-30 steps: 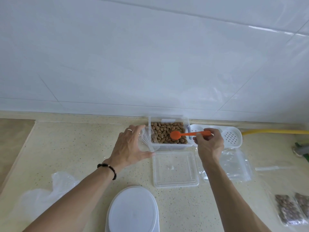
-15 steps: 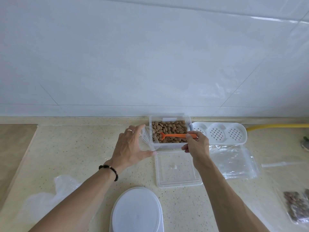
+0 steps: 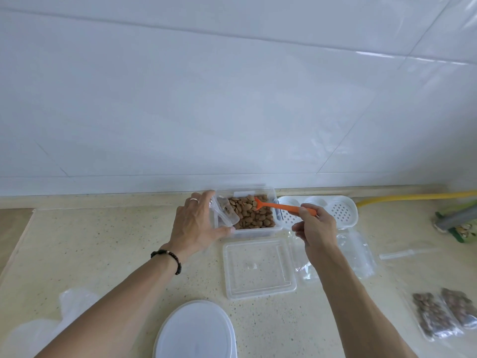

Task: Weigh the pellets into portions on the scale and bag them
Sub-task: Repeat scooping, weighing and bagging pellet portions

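A: Head view. White tiled wall behind; speckled beige desk point(image 3: 103, 244) below it. Status of the portions?

B: Two filled bags point(image 3: 449, 315) lie side by side at the desk's right edge, so the observer judges two portions done. Whether they are sealed cannot be told. A stack of empty bags point(image 3: 358, 251) lies right of the lid point(image 3: 258, 267); more portions appear to remain.

A: Stock?

B: The pellets point(image 3: 251, 211) sit in the clear container point(image 3: 245, 232) against the wall, well filled. Its lid lies flat on the desk just in front.

A: The scale?

B: A white oval scale point(image 3: 196, 332) at the bottom edge, nothing on it. No reading visible. The current portion is not yet weighed, as judged.

A: Left grip?

B: The left hand point(image 3: 196, 226) holds a small clear bag point(image 3: 224, 211) at the container's left wall, thumb low, fingers curled round it. The bag tilts toward the pellets; a few seem to be inside already.

A: Right grip?

B: The right hand point(image 3: 313, 226) pinches the handle of the orange scoop point(image 3: 281, 206), wrist raised, forearm reaching in from lower right. The scoop head lies over the pellets toward the back, pointing left toward the bag.

A: Other items?

B: A white perforated tray point(image 3: 343, 211) right of the container, a yellow hose point(image 3: 413, 197) along the wall.
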`<state>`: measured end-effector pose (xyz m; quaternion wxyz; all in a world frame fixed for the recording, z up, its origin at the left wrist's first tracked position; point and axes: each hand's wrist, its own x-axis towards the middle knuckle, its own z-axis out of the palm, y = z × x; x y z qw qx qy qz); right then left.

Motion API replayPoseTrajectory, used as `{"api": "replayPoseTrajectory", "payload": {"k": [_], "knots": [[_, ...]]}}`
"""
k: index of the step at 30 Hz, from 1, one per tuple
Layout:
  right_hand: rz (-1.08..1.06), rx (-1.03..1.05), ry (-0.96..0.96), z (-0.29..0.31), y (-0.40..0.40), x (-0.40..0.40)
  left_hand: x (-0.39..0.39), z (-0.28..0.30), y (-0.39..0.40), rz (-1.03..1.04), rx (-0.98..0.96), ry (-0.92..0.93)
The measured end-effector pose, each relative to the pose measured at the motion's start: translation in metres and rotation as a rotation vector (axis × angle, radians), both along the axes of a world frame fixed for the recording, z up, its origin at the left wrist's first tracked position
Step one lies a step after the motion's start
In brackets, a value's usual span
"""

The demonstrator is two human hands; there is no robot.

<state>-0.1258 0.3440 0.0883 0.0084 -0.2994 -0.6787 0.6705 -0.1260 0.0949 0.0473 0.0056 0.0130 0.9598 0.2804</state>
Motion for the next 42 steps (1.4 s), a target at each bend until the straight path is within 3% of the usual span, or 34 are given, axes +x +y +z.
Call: {"api": "replayPoseTrajectory", "payload": {"k": [5, 12, 18, 24, 28, 31, 35, 42], "knots": [[0.085, 0.142, 0.112, 0.031, -0.008, 0.002, -0.007, 0.007, 0.014, -0.007, 0.045, -0.017], [0.445, 0.437, 0.354, 0.055, -0.04, 0.019, -0.003, 0.009, 0.019, -0.034, 0.201, -0.017], [0.524, 0.489, 0.395, 0.059, -0.034, 0.021, -0.002, 0.005, 0.015, -0.005, 0.231, -0.025], [0.128, 0.479, 0.387, 0.038, -0.018, 0.008, 0.0, 0.003, 0.006, 0.063, 0.123, 0.027], [0.121, 0.74, 0.28, -0.001, -0.01, 0.005, 0.004, -0.005, -0.011, 0.069, 0.088, 0.028], [0.203, 0.865, 0.306, -0.027, -0.016, 0.006, 0.006, -0.01, -0.015, 0.072, 0.052, 0.017], [0.252, 0.649, 0.163, -0.037, -0.033, 0.004, 0.009, -0.013, -0.012, 0.052, 0.025, 0.024], [-0.097, 0.182, -0.032, -0.032, -0.03, -0.001, 0.008, -0.012, -0.007, 0.056, 0.02, 0.051]]}}
